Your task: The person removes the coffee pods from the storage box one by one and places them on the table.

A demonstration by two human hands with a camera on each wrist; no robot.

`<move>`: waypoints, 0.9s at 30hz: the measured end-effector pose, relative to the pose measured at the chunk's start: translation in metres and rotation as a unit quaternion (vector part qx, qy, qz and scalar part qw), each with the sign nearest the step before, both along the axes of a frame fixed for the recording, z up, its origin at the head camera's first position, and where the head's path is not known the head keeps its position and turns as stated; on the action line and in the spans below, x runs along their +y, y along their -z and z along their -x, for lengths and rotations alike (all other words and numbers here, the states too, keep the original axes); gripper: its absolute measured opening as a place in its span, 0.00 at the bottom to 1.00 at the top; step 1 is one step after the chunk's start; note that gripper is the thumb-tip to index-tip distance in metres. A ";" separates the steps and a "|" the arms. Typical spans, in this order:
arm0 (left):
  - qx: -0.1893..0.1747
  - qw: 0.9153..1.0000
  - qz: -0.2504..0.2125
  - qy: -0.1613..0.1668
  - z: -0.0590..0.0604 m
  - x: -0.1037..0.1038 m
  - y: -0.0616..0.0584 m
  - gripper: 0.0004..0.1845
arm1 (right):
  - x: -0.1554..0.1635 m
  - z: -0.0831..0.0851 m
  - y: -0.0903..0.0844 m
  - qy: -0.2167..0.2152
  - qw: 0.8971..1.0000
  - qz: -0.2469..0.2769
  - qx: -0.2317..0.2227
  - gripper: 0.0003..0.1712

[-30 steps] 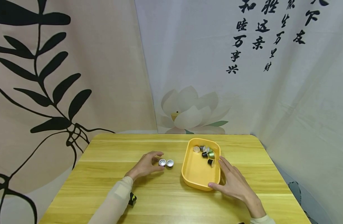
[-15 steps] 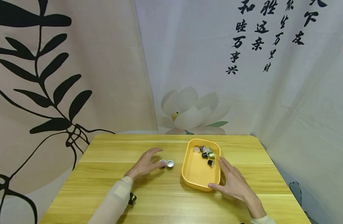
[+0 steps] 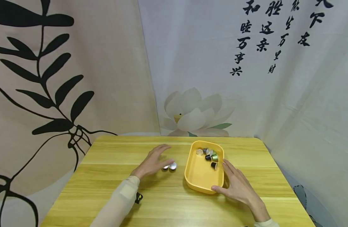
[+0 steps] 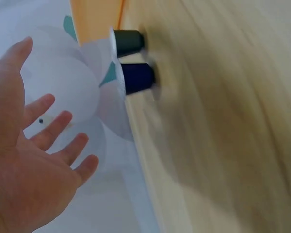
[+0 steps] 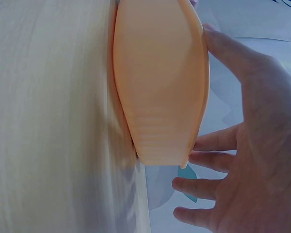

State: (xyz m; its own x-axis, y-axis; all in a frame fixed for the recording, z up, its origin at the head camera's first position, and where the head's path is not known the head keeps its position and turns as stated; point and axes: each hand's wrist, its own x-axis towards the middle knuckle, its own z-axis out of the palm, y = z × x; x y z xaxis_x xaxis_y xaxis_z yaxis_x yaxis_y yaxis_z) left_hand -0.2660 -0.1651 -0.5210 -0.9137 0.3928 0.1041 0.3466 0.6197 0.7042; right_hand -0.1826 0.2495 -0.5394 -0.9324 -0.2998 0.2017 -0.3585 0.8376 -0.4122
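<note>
Since a second ago my left hand (image 3: 153,160) has slid forward and to the right over the table (image 3: 111,189), so it now hangs above the two foil-topped capsules (image 3: 170,166), hiding part of the nearer one where both lay in full view before. Its fingers (image 4: 63,127) are spread and relaxed, grasping nothing; from the head view I cannot tell whether a fingertip already touches a capsule, though the left wrist view suggests a gap. My right hand (image 3: 238,186) has not shifted: flat, fingers straight, resting against the near right corner of the yellow tray (image 3: 200,184). Farther back, several capsules sit bunched at the tray's far end (image 3: 209,154).
</note>
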 end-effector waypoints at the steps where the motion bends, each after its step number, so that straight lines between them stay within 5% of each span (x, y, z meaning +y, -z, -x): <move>1: 0.004 1.000 0.001 0.004 0.000 0.003 -0.002 0.41 | 0.000 0.000 0.000 0.000 1.000 0.000 0.000 0.70; 16: 0.092 0.992 0.049 0.068 0.009 0.051 -0.028 0.42 | 0.000 0.000 0.000 0.000 1.000 0.001 -0.003 0.70; 27: 0.115 0.982 0.094 0.113 0.013 0.084 -0.047 0.41 | 0.000 0.000 -0.001 -0.001 1.000 0.002 -0.006 0.69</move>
State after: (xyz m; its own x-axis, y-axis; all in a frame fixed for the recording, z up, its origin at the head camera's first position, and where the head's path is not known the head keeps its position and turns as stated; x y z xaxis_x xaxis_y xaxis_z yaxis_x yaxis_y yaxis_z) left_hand -0.2791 -0.0807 -0.4739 -0.7611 0.6158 0.2038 0.6277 0.6200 0.4707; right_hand -0.1822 0.2493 -0.5385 -0.9341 -0.3008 0.1924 -0.3554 0.8354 -0.4193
